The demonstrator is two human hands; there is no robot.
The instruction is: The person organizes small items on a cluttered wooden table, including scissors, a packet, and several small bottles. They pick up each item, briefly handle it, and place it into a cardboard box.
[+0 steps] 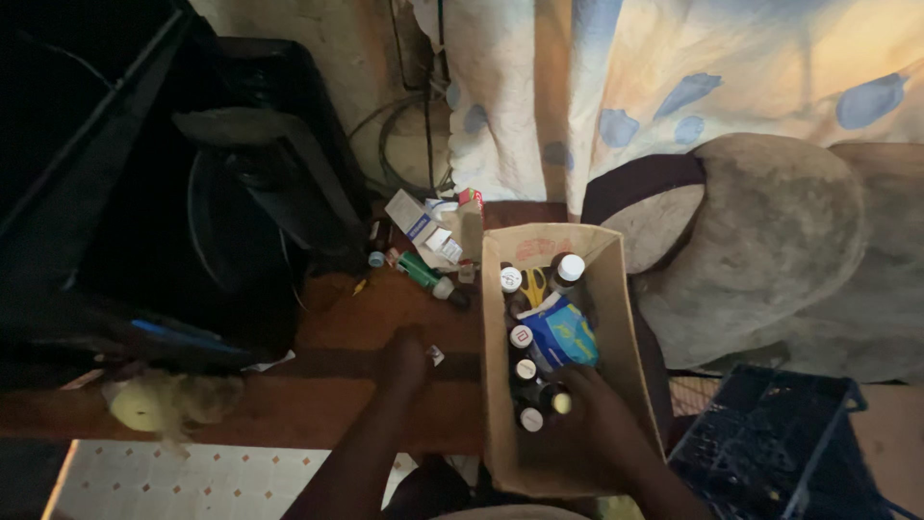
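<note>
An open cardboard box (616,318) stands at the right end of a wooden table (366,318). It holds several dark bottles with white caps (521,339), a blue and white packet (563,332) and yellow-handled scissors (535,283). My right hand (592,400) reaches into the box near its front; whether it grips a bottle, I cannot tell. My left hand (404,358) rests on the table just left of the box, fingers curled, next to a small white scrap (436,354).
Behind the box lie a green bottle (423,273) and small white medicine cartons (423,223). A black fan (241,193) fills the left. A blue crate (780,448) sits at lower right, a grey cushion (770,241) beyond, and a yellow cloth (164,400) at lower left.
</note>
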